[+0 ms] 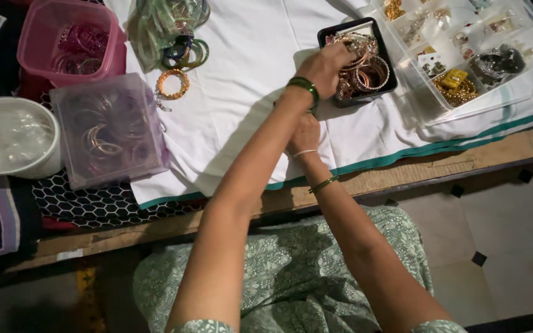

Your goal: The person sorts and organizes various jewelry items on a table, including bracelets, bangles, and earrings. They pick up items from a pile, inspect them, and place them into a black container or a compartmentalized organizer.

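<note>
My left hand point(325, 66) reaches across the white cloth point(242, 55), fingers bunched together, right at the left edge of a black tray point(342, 102) heaped with gold and copper bangles point(365, 68). Green bangles point(304, 86) sit on that wrist. My right hand point(303, 134) comes up beneath the left wrist, and its fingers appear to grip the green bangles; the fingertips are hidden behind the wrist. A thin green bangle point(323, 184) and a white thread circle my right wrist.
A clear compartment box point(525, 37) of small jewellery lies at the right. At the left stand a pink tub point(38, 37), a clear box of bangles point(109, 129) and a white round tub point(7, 135). An orange bangle point(173, 84) and bagged green bangles point(168, 24) lie near the cloth's top.
</note>
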